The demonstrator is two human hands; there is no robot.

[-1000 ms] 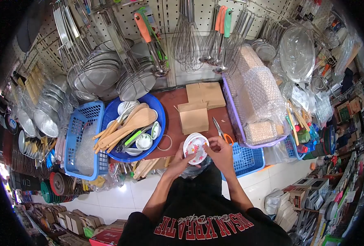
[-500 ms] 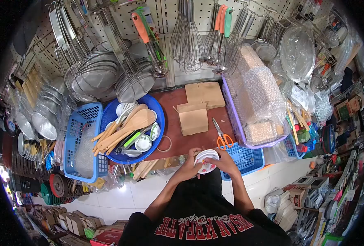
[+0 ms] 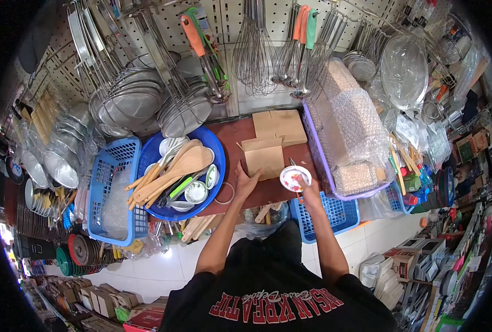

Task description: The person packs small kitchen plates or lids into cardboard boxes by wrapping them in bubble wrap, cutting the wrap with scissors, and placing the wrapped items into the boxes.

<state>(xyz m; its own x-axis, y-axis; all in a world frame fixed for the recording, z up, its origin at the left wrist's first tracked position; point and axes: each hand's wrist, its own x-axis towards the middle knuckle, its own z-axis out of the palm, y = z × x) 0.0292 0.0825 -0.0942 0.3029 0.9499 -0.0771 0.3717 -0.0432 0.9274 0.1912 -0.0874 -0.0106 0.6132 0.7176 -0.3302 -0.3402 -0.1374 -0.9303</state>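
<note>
My right hand (image 3: 311,193) grips small white bowls (image 3: 294,178) with a red floral pattern by their right edge, apparently nested, over the right part of the brown table (image 3: 229,141). My left hand (image 3: 247,181) is open, fingers spread, with its fingertips at the lower left edge of a folded cardboard piece (image 3: 263,157). Behind that piece lies more flat brown cardboard (image 3: 280,126). The bowls and right hand mostly cover the scissors, whose blade tip (image 3: 292,161) shows. A beige ring (image 3: 225,193) rests left of my left hand.
To the left, a blue round basin (image 3: 219,166) holds wooden spatulas (image 3: 171,171) and small bowls. A blue basket (image 3: 113,235) stands beside it. On the right are a purple basket (image 3: 319,152) with bubble-wrapped goods and a lower blue basket (image 3: 334,213). Whisks (image 3: 255,61) hang behind.
My hands have separated. The left let go of the bowls and moved up to the cardboard; the right carried the bowls up and right, over the scissors.
</note>
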